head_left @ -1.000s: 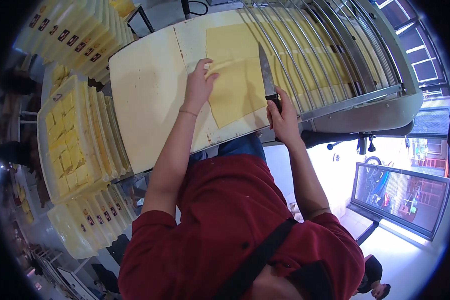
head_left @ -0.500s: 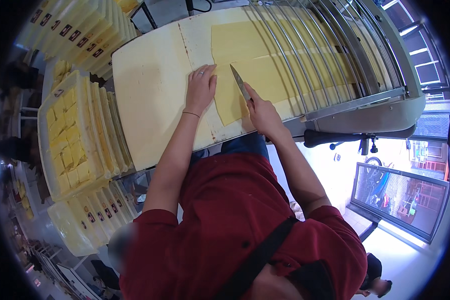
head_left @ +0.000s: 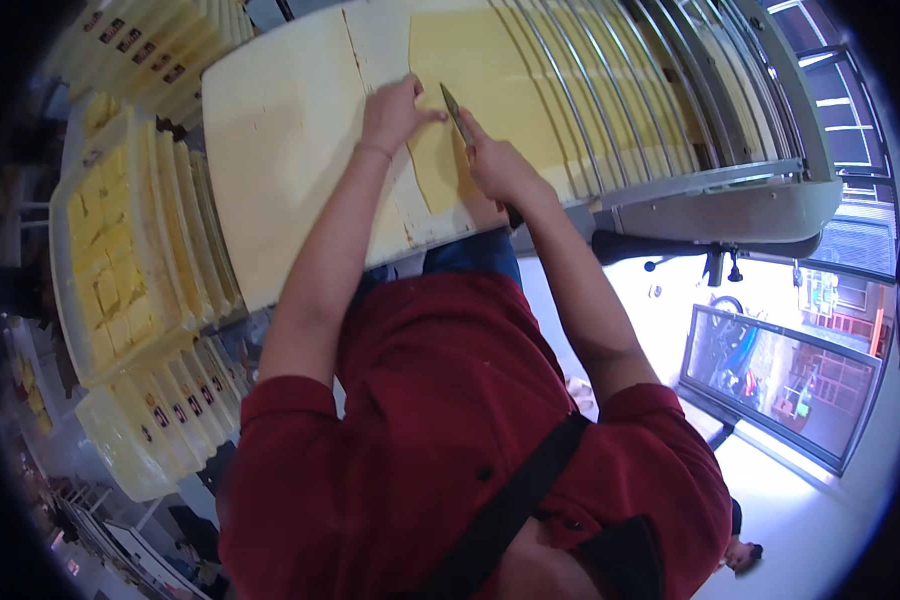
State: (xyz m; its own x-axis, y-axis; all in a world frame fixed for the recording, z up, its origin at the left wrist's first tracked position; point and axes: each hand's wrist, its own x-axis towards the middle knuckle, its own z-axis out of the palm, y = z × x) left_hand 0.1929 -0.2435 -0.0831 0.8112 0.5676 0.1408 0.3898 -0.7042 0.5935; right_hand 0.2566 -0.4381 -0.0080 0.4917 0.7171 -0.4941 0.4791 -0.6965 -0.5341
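Observation:
A wide pale-yellow sheet of dough (head_left: 490,45) lies on a cream-coloured belt (head_left: 280,150), its right part running under metal guard bars. My right hand (head_left: 505,172) is closed round the dark handle of a knife (head_left: 454,108). The blade points away from me and slightly left, over the dough near its left edge. To its left, my left hand (head_left: 392,115) is at the dough's left edge with thumb and fingers apart. Nothing shows in it. Whether the blade touches the dough, I cannot tell.
The guard bars (head_left: 595,100) belong to a large rolling machine (head_left: 740,210) on the right. Stacked plastic trays (head_left: 70,290) with yellow blocks (head_left: 110,250) stand left of the belt. More trays (head_left: 160,45) rise at the far left. A person (head_left: 740,550) is at lower right.
My left hand has gone from lying flat by the dough's edge to a raised pose with the thumb spread. The knife has moved away from me, closer to that hand. The view has shifted slightly.

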